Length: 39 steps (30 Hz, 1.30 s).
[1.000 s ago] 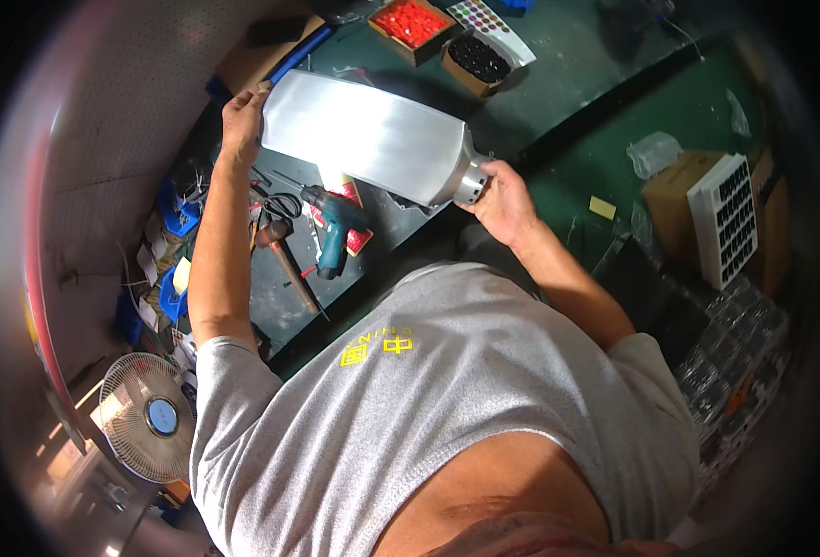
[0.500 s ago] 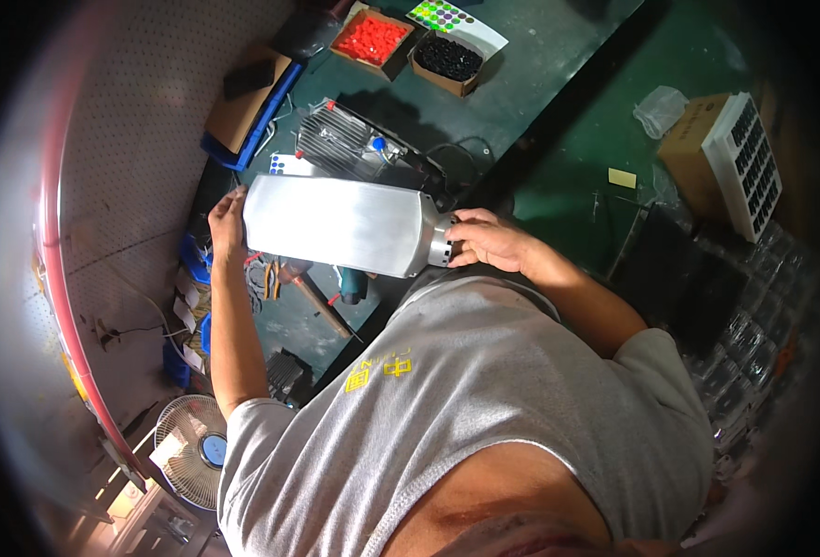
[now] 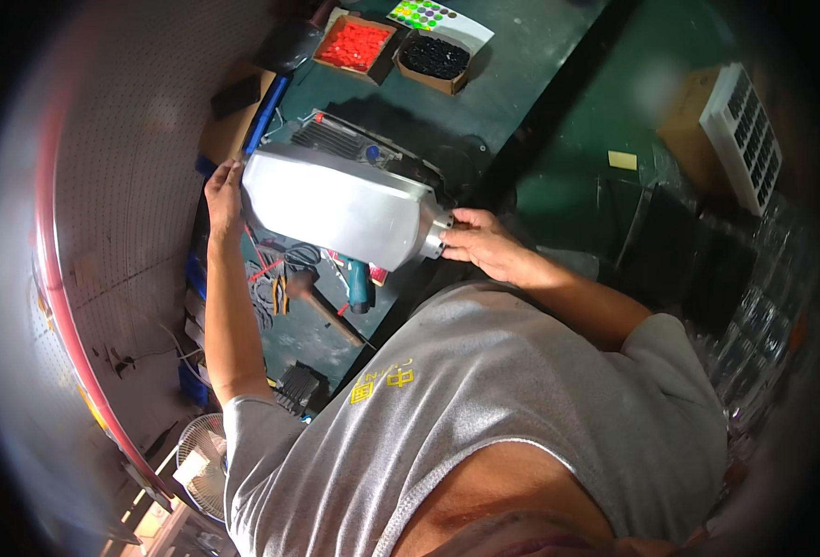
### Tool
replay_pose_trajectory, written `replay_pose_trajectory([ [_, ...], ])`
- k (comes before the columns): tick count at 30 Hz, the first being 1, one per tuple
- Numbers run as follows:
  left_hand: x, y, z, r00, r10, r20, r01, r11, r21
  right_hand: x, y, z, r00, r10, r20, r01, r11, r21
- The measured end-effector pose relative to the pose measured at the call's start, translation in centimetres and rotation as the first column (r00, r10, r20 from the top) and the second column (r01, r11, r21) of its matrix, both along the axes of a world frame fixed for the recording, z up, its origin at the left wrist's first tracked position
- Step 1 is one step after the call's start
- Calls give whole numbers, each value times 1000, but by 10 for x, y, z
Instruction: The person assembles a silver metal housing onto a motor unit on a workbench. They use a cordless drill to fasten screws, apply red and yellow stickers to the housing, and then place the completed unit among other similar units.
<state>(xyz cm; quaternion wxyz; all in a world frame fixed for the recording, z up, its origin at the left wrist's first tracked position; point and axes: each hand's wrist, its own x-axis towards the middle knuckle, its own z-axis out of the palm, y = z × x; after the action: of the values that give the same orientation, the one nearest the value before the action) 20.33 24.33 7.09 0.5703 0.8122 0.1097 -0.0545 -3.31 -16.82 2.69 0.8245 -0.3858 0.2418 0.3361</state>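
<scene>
Held between both hands over the bench is a long silver metal housing (image 3: 331,209) with a narrower collar at its right end. My left hand (image 3: 224,197) grips its left end, fingers curled at the upper corner. Around the slotted collar close the fingers of my right hand (image 3: 484,243). Partly hidden behind the housing lies a finned metal unit (image 3: 373,148) with a blue round part on it. Below the housing are a hammer (image 3: 322,306) and a teal power tool (image 3: 361,286).
At the far side of the bench (image 3: 540,56) stand a box of red parts (image 3: 354,46) and a box of black parts (image 3: 434,60), beside a sticker sheet (image 3: 442,20). A carton (image 3: 693,111) with a white tray is at right. A fan (image 3: 204,459) stands lower left.
The housing has tilted a little, its right end lower and its side face turned more into view. Both hands keep their hold. The whole view has shifted slightly.
</scene>
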Motion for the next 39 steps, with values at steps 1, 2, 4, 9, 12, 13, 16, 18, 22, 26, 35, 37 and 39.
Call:
replay_pose_trajectory([
  [1,9,-14,2,1000,-8,-18,7,1000,-14,0,4,3,995,-97,-14,96,994,-44],
  [2,20,-20,-3,999,-41,-12,41,999,-26,1,8,4,984,-172,-49,166,981,-105],
  [4,40,-30,-15,996,-93,-14,92,994,-52,3,10,6,960,-265,-86,247,954,-172],
  [9,59,-51,-34,986,-158,-46,160,986,38,5,13,-3,931,-322,-170,280,931,-234],
  [12,63,-54,-43,987,-147,-67,153,984,89,5,22,-12,925,-333,-185,275,920,-278],
  [13,64,-56,-45,987,-143,-73,149,984,97,6,24,-15,922,-337,-191,275,916,-291],
  [16,69,-58,-53,987,-135,-86,144,983,110,10,26,-24,941,-280,-188,220,932,-289],
  [18,75,-58,-60,986,-143,-89,152,983,104,14,24,-25,941,-271,-204,205,934,-294],
  [22,84,-51,-77,984,-158,-84,167,978,124,21,23,-28,949,-243,-201,172,933,-316],
  [26,87,-55,-88,980,-178,-89,186,979,84,19,22,-32,938,-287,-192,208,913,-351],
  [35,97,-45,-88,906,-241,-349,298,947,119,23,14,-32,961,-70,-267,-7,961,-277],
  [37,94,-60,-82,854,-151,-498,193,981,34,22,13,-34,968,-66,-243,-9,955,-296],
  [39,90,-70,-71,846,-201,-495,239,971,14,22,12,-36,974,-66,-218,-7,948,-317],
])
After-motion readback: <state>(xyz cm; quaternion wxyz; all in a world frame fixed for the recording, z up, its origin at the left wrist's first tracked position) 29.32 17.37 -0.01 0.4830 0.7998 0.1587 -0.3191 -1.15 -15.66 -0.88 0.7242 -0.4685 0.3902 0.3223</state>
